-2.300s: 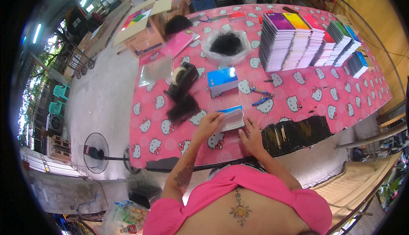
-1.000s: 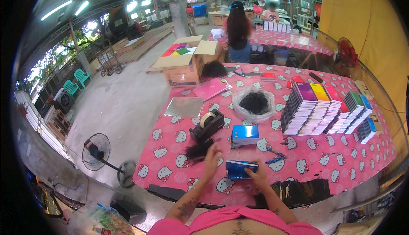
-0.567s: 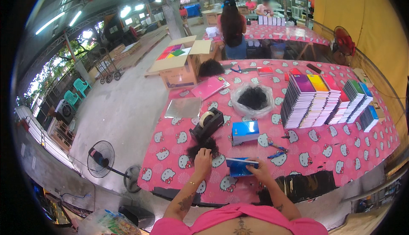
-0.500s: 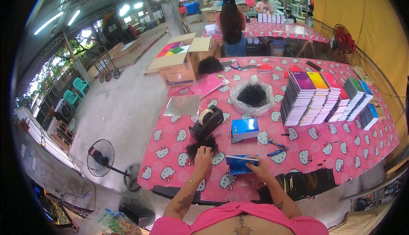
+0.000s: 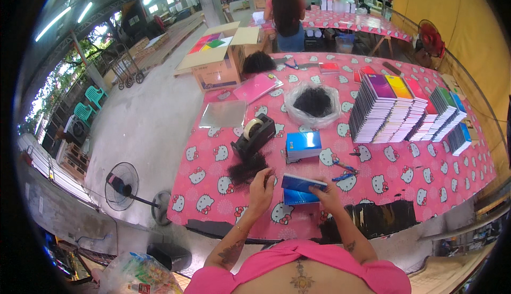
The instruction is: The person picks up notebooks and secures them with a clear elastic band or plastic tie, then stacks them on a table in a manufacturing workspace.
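Observation:
My right hand (image 5: 329, 192) grips a small blue notebook (image 5: 304, 182), raised and tilted at its left end. Beneath it a second blue notebook (image 5: 298, 197) lies on the table. My left hand (image 5: 261, 192) is just left of the notebooks, thumb and fingers pinched together; whatever sits between them is too small to make out. Beside its fingertips spreads a loose heap of thin black binding coils (image 5: 246, 170). Farther out stands a short stack of blue notebooks (image 5: 303, 146).
A black tape dispenser (image 5: 254, 135) stands behind the coils. More coils fill a clear plastic bag (image 5: 313, 101). Tall notebook stacks (image 5: 375, 115) rise at right, near blue-handled pliers (image 5: 345, 172). An open carton (image 5: 217, 69) is at far left; people work at another table.
My left hand has left the coil heap and moved right, toward the notebooks. My right hand has lifted the upper notebook, which now tilts more. The whole view has shifted slightly.

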